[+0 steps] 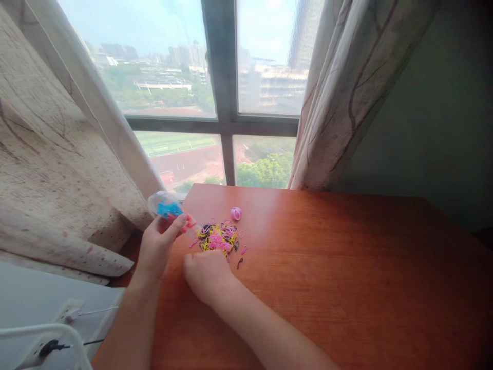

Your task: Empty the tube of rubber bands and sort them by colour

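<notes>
My left hand (157,240) is wrapped around a clear plastic bottle (157,198), tilted with its mouth end toward the table. Small blue pieces (168,208) and red ones (188,224) show inside it. Just past the mouth lies a loose pile of small loop-shaped plastic pieces (219,237) in pink, yellow and black. My right hand (208,272) rests at the near edge of this pile, its fingers curled under; whatever they pinch is hidden. Behind the pile sits a round pink cap (236,214).
The brown wooden table (327,267) reaches far to the right. A few stray pieces, including a black one (240,263), lie right of the pile. Curtains (69,154) flank the window. Below left, a black plug (48,348) sits in a wall socket.
</notes>
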### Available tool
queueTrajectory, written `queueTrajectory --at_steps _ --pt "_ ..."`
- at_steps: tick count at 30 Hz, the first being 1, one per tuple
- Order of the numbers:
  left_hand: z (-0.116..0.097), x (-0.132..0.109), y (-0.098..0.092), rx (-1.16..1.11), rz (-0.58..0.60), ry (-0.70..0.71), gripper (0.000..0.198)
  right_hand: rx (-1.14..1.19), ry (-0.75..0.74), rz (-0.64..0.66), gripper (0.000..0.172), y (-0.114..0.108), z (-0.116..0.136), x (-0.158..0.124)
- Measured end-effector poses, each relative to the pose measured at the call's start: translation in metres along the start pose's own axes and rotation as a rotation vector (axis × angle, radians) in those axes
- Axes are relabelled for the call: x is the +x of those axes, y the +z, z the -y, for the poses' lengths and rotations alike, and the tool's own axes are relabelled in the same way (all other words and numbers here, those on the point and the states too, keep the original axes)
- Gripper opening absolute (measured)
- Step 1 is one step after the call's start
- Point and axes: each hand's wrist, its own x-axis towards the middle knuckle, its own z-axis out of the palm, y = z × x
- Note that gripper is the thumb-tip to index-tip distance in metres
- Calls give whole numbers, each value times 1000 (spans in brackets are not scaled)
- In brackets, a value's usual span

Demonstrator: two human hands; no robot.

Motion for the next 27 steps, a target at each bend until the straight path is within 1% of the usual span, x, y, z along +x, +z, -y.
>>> queueTrajectory --at_steps 3,6,9,10,12,14,16,18,20,23,25,27 --pt "1 0 0 8 18 6 31 -24 64 -22 17 -7 -12 -8" --pt "-1 -1 0 28 38 6 32 -20 106 -90 15 -14 -25 -21" --pt "-4 -4 3 85 66 20 32 20 246 -170 18 -22 -41 -35" --pt "-6 -5 5 106 71 30 33 24 304 -178 21 -24 -47 -39" --pt "-7 -6 8 138 83 42 34 21 370 -156 24 -27 -54 -44" --pt "-7 -8 10 144 103 42 35 22 353 -119 25 -27 -55 -45" --pt "-6 -9 12 143 125 38 36 33 274 -95 27 -26 -52 -45" --pt "-6 -10 13 142 133 30 38 47 203 -98 31 -24 -47 -45" --pt "-7 -11 13 139 129 19 38 66 184 -122 33 -23 -46 -46" --pt "-7 -12 14 102 120 9 37 115 227 -196 31 -23 -50 -47" --pt "-5 -12 14 56 119 -4 36 157 250 -252 33 -24 -53 -48" --pt "-3 -13 14 -27 107 -43 35 201 228 -294 36 -23 -54 -48"
